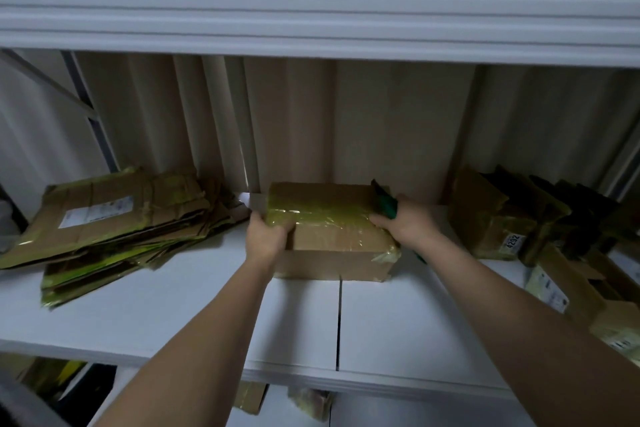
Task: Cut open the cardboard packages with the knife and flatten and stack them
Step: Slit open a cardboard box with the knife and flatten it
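— Currently, what is held in each grip?

— The left hand is curled over the near left corner of the taped cardboard package, thumb on top and fingers down the side. The right hand is laid on the package's right end, and a dark green knife appears to be pinched in the same grip; how the blade is set cannot be told.

— And where is the package placed?

— Directly between the two grips, upright and still sealed under glossy yellowish tape, resting on the white shelf over a seam between its boards.

— What is found further out?

— Beyond the left grip, a stack of flattened cartons is lying at a slant. Beyond the right grip, uncut packages are crowded together, one marked 4292.

— What could go wrong from here?

— The knife is carried in the hand that also steadies the package, so a slip on the slick tape could bring the blade against the opposite fingers, which are set close to the likely cutting line. If the package is pulled forward one-handed, it might catch on the shelf seam and tip. The slanted stack could be nudged by the left forearm and made to slide off the shelf edge.
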